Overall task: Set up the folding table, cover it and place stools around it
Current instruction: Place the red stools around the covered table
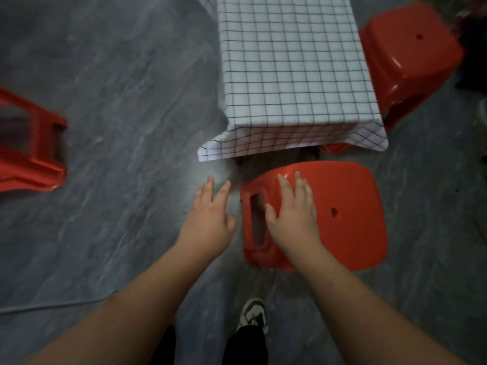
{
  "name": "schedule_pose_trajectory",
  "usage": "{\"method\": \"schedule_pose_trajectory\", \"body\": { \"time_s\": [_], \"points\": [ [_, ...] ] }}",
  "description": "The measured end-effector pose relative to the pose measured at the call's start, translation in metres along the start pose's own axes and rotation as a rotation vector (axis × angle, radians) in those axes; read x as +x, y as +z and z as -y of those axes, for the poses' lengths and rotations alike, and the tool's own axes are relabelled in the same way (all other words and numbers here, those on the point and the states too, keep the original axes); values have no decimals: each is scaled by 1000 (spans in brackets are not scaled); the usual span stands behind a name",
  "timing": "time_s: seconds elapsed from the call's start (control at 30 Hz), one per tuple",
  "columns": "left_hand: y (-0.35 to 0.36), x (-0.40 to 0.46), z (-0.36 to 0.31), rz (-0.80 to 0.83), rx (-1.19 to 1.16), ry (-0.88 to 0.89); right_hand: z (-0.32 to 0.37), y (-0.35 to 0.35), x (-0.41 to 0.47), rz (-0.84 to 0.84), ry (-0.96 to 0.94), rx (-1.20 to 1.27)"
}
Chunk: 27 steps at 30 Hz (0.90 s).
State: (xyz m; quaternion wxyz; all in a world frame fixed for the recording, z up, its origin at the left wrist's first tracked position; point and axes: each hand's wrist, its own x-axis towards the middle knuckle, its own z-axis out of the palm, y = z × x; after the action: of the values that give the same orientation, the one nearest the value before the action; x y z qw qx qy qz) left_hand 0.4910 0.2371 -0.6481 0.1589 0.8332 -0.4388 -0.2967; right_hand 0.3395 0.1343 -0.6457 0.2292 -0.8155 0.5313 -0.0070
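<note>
R hand (pixel 295 214) flat on red stool (pixel 347 206) (upright), L hand (pixel 210 214) beside

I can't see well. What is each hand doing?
Left hand: open, fingers straight, holding nothing.
Right hand: open, flat on the near stool.

3 red stools (pixel 342 206) (pixel 411 59) (pixel 31 154), 1 table under 1 checked cloth (pixel 292 69), 2 hands (pixel 210 219) (pixel 295 214), 1 shoe (pixel 254 313)

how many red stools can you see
3: one at the table's near end under the right hand, one at its right side, one at the left edge. More may be hidden.
</note>
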Motion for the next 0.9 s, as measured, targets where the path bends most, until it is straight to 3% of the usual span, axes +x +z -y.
{"method": "schedule_pose_trajectory", "body": {
  "time_s": [0.53, 0.9],
  "points": [
    [-291, -35, 344, -320, -86, -371, 448, 95, 36, 167, -369, 0],
    [-406, -31, 500, -496, -157, -596, 651, 184, 69, 303, -632, 9]
  ]
}}
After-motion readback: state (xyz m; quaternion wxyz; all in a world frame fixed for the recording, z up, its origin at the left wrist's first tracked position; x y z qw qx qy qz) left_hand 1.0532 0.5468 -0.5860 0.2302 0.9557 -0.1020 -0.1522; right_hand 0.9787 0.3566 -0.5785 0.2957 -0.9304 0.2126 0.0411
